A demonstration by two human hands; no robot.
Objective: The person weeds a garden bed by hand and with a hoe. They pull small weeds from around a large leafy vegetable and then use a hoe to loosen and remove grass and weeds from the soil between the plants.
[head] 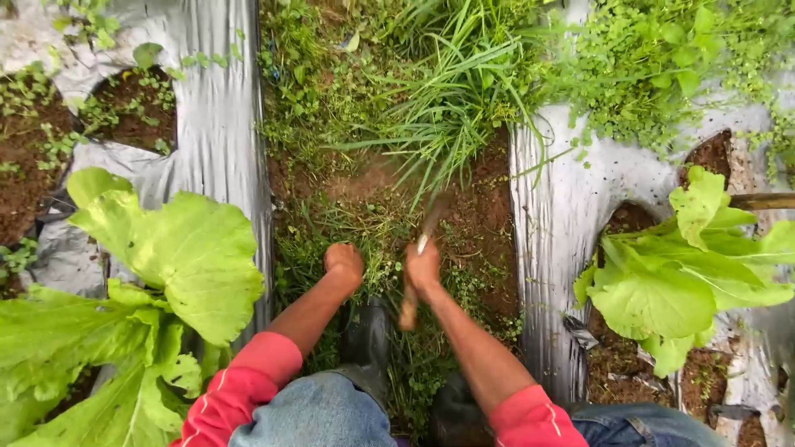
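Right hand (422, 269) fisted round wooden tool handle (408, 310), blade blurred; left hand (344, 263) clenched in weeds (377, 248), just beside right, w/ grass clump (447, 99) beyond.

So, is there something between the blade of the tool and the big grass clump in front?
Nothing visible. The right hand holds the wooden-handled tool, its blurred blade pointing at the grass clump. Only bare soil and low weeds lie between. The left hand is beside it, closed.
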